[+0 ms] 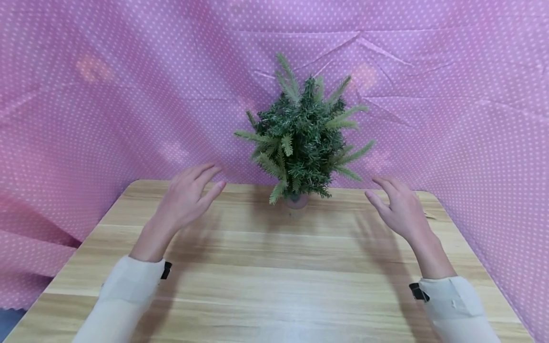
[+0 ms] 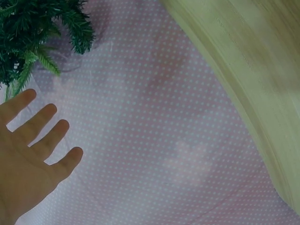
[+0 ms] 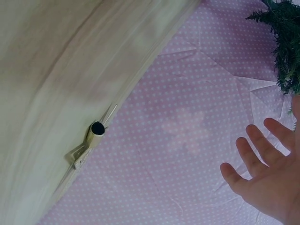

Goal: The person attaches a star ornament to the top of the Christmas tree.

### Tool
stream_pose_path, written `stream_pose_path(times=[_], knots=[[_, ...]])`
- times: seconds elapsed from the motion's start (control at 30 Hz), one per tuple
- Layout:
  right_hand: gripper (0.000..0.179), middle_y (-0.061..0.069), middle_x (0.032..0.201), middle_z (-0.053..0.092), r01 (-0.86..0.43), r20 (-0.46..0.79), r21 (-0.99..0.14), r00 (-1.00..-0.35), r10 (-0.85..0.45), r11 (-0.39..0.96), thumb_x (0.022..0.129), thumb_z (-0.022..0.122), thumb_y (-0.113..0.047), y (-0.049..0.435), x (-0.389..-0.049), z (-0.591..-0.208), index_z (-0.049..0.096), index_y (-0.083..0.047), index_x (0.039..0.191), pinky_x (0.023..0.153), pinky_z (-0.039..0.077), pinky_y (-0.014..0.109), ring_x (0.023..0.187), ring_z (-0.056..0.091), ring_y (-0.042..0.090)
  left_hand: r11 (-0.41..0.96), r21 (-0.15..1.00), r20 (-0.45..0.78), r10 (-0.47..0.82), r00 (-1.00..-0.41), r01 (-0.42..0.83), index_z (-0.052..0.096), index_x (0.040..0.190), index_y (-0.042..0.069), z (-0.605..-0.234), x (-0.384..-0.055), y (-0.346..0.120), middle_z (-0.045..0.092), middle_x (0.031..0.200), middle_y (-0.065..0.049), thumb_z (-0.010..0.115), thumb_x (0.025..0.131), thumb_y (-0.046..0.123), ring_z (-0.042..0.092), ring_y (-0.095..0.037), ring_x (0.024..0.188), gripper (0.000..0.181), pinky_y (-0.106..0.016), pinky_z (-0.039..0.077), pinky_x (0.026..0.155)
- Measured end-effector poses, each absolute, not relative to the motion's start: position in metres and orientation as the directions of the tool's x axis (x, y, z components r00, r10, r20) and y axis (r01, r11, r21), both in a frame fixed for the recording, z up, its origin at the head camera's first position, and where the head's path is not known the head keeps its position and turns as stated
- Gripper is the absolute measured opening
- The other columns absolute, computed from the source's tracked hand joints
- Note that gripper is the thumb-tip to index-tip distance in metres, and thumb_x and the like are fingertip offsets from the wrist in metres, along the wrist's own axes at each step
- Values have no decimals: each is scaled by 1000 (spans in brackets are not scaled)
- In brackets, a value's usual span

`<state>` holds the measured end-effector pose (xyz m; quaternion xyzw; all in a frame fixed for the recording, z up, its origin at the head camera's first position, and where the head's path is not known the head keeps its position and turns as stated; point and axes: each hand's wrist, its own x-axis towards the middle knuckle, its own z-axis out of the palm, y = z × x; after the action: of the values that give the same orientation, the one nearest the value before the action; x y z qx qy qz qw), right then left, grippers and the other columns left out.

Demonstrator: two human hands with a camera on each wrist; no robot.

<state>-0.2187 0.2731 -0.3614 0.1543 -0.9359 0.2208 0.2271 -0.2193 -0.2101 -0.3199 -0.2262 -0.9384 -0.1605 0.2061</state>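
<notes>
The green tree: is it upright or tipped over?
Upright: in the head view, the tree stands on its base on the tabletop, foliage above it.

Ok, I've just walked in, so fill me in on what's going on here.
A person in pale sleeves has both arms out over a wooden table. The left grip and right grip are open on either side of a bushy little evergreen tree, with a visible gap on each side. Neither is holding anything. The tree stands near the far edge, in front of a pink dotted cloth.
</notes>
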Motion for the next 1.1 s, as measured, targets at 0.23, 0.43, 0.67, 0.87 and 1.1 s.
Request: stream_pose_path(times=[0.23, 0.43, 0.67, 0.87, 1.1], knots=[[48, 26, 135, 58, -406, 493, -364, -847, -197, 838, 104, 59, -32, 280, -220, -365, 58, 2, 138, 103, 37, 67, 127, 48, 49, 841, 212, 445, 370, -816, 497, 56, 144, 8, -316, -223, -209, 52, 148, -17, 47, 107, 43, 46, -40, 136, 52, -64, 34, 110], [44, 26, 133, 60, -417, 497, -367, -843, -203, 832, 103, 60, -29, 284, -220, -367, 59, 1, 135, 103, 38, 66, 126, 50, 49, 823, 213, 476, 384, -792, 527, 57, 142, 5, -302, -228, -207, 54, 145, -18, 49, 107, 40, 48, -39, 135, 51, -61, 36, 112], [41, 25, 133, 60, -413, 493, -370, -846, -201, 832, 103, 60, -27, 289, -220, -367, 60, 0, 133, 98, 42, 65, 119, 55, 47, 813, 220, 485, 389, -783, 540, 58, 141, 4, -290, -229, -207, 54, 145, -20, 50, 106, 38, 48, -40, 135, 49, -60, 35, 112], [42, 27, 134, 59, -413, 465, -393, -860, -211, 821, 104, 59, -27, 293, -221, -367, 58, 1, 136, 97, 43, 65, 120, 55, 48, 801, 236, 478, 398, -783, 551, 58, 141, 5, -283, -233, -207, 55, 145, -19, 50, 106, 38, 48, -39, 135, 49, -59, 35, 113], [44, 29, 137, 56, -413, 422, -428, -878, -226, 804, 105, 57, -27, 298, -223, -368, 55, 2, 138, 93, 44, 67, 122, 52, 51, 778, 273, 471, 405, -784, 566, 56, 143, 7, -275, -237, -203, 54, 146, -16, 46, 107, 41, 46, -37, 137, 50, -56, 32, 116]])
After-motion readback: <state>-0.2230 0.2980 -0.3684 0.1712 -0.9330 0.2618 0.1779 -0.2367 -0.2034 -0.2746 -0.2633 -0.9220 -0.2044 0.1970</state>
